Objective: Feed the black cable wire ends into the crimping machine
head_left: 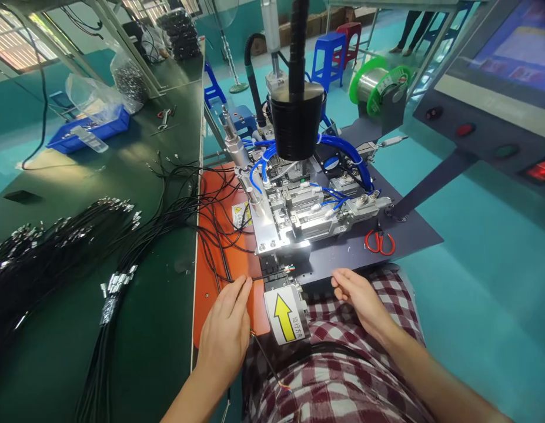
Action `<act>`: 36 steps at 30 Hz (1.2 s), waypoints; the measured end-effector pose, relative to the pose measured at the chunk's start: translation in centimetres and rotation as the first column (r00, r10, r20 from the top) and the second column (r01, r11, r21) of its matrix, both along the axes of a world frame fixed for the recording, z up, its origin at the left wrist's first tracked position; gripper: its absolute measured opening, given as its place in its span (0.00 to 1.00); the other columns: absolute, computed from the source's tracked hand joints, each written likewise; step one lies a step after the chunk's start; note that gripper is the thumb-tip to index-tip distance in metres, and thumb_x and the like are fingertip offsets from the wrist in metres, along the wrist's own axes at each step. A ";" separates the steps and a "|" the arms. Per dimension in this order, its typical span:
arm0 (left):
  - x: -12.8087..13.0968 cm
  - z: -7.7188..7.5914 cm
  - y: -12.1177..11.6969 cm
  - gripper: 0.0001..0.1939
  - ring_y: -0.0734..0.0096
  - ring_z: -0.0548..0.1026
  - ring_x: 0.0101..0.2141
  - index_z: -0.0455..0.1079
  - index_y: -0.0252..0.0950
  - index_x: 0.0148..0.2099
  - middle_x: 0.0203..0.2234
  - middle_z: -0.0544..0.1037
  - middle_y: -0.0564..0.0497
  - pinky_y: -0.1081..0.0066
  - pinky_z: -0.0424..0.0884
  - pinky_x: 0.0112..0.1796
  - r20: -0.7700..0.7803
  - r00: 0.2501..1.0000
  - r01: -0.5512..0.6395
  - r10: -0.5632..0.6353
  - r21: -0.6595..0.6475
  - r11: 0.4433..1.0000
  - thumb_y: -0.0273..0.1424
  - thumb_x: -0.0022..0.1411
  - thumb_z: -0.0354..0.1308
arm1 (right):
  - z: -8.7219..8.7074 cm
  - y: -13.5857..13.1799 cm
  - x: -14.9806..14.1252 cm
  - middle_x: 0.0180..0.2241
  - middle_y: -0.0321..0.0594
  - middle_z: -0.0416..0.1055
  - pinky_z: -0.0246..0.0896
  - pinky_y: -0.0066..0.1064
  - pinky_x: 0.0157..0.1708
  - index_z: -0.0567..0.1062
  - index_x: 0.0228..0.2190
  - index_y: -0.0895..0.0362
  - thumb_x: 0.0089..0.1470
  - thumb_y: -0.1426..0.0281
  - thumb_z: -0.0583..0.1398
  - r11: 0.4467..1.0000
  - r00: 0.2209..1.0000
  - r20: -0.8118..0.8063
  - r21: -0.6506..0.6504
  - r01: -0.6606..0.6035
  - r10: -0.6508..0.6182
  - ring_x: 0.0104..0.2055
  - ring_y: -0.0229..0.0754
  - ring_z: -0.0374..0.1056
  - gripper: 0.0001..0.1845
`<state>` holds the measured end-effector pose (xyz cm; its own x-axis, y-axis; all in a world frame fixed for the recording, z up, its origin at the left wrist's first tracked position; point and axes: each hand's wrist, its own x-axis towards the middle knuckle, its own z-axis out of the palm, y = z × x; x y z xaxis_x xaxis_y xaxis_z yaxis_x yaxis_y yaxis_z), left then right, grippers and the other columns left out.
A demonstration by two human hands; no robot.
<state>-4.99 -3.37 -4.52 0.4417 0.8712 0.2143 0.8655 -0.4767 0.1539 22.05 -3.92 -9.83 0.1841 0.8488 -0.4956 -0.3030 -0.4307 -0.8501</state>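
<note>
My left hand (226,326) is closed on a black cable (258,278), at the front edge of the orange plate (206,320). The cable's stripped end, with thin coloured wires (290,268), lies across the small black holder (276,276) on the machine. Another cable end with bared wires (267,358) hangs below this hand over the checked cloth on my lap. To the right of the holder my right hand (354,294) hovers with its fingers curled together, and nothing shows in them. A white cover with a yellow arrow (283,314) sits between my hands.
The metal machine (307,205) with blue air hoses stands ahead. Red-handled scissors (380,241) lie on its dark base. Bundled black cables (109,317) and a blue tray (89,129) lie on the green table. A control panel (484,129) overhangs at right; a wire spool (380,85) stands behind.
</note>
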 end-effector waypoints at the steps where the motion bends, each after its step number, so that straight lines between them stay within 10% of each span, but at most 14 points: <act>1: 0.0 0.0 0.0 0.29 0.54 0.67 0.54 0.51 0.42 0.66 0.56 0.68 0.44 0.53 0.70 0.50 -0.011 1.000 -0.003 0.003 -0.004 1.000 0.22 0.63 0.44 | -0.1 -0.3 0.3 0.23 0.33 0.64 0.49 0.27 0.21 0.69 0.22 0.57 0.42 0.52 0.65 1.000 1.000 0.007 -0.010 0.003 -0.003 0.20 0.32 0.56 0.22; 9: 0.0 0.1 0.1 0.29 0.55 0.66 0.55 0.54 0.39 0.65 0.58 0.67 0.45 0.53 0.68 0.53 -0.043 0.998 -0.044 0.042 -0.033 0.999 0.22 0.62 0.43 | -0.7 -1.4 0.6 0.20 0.32 0.63 0.51 0.29 0.22 0.69 0.21 0.56 0.43 0.52 0.64 0.997 0.997 0.042 -0.051 -0.063 0.065 0.20 0.34 0.55 0.20; 16: 0.9 1.7 4.8 0.24 0.54 0.59 0.60 0.57 0.28 0.62 0.61 0.62 0.39 0.50 0.58 0.59 -0.006 0.999 -0.050 0.050 -0.160 0.986 0.28 0.66 0.42 | -0.7 -1.9 0.4 0.19 0.31 0.62 0.50 0.29 0.23 0.69 0.23 0.56 0.47 0.54 0.63 0.995 0.995 0.039 -0.028 -0.094 0.095 0.21 0.35 0.55 0.18; 27: -3.7 4.8 5.7 0.13 0.63 0.69 0.45 0.68 0.38 0.48 0.42 0.73 0.46 0.54 0.61 0.54 -0.069 0.925 0.352 -0.375 -0.222 0.909 0.24 0.66 0.44 | 4.5 -2.7 -0.1 0.18 0.32 0.60 0.54 0.30 0.23 0.68 0.24 0.54 0.51 0.51 0.59 0.970 0.948 0.249 0.095 -0.226 0.196 0.22 0.37 0.56 0.19; 36: -2.4 6.2 3.8 0.06 0.67 0.68 0.37 0.60 0.38 0.37 0.35 0.70 0.48 0.67 0.67 0.41 0.316 0.911 0.374 -0.265 -0.363 0.853 0.26 0.67 0.44 | 6.7 -1.1 -3.6 0.24 0.33 0.64 0.58 0.28 0.25 0.69 0.29 0.54 0.58 0.55 0.55 0.885 0.898 0.235 0.200 -0.420 0.373 0.24 0.36 0.59 0.16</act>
<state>-7.41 0.40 1.71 0.6915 0.7223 0.0112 0.5833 -0.5674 0.5812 18.47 -5.01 -3.12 -0.1252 0.9579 -0.2584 0.0226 -0.2576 -0.9660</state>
